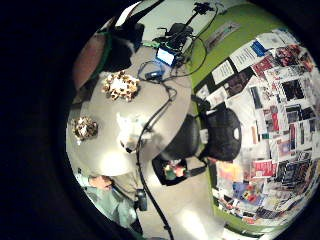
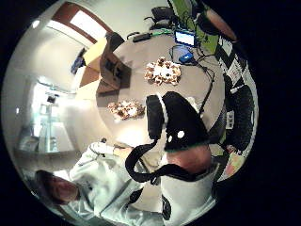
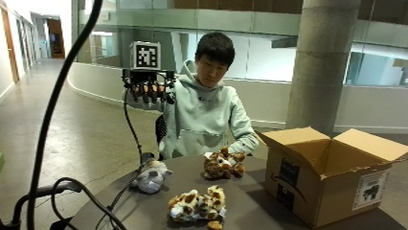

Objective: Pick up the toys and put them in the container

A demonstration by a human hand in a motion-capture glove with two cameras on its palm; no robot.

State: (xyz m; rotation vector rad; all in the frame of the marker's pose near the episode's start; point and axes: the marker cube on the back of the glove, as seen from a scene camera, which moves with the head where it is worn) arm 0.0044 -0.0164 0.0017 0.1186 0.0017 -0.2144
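Cable: a black cable (image 3: pixel 61 91) hangs nearest the outside camera and trails down onto my desk (image 3: pixel 255 206).
Desk: round, grey-brown, with three plush toys and a box on it.
Front toy: a spotted brown-and-white plush (image 3: pixel 196 205) lies on its side near the desk's front edge.
Grey toy: a small grey plush (image 3: pixel 152 176) sits at the desk's edge, just beside the cable.
Back toy: another spotted plush (image 3: pixel 222 164) sits upright in front of my chest, my bare hand (image 3: pixel 237 149) just behind it; I cannot tell whether they touch.
Container: an open cardboard box (image 3: pixel 331 179), flaps spread upward, stands on the desk well apart from the grey toy.
Hand: my gloved right hand (image 3: pixel 149 92) is raised beside my shoulder, high above the desk, fingers pointing down and relaxed, holding nothing.
Room: a bare pale floor (image 3: pixel 76 139) runs back into a corridor, with a low curved wall, glass panels and a thick round concrete column (image 3: pixel 321 62) behind me.
Palm views: a green wall covered with posters (image 1: pixel 280 110) and a black chair (image 1: pixel 222 134) beside the desk.
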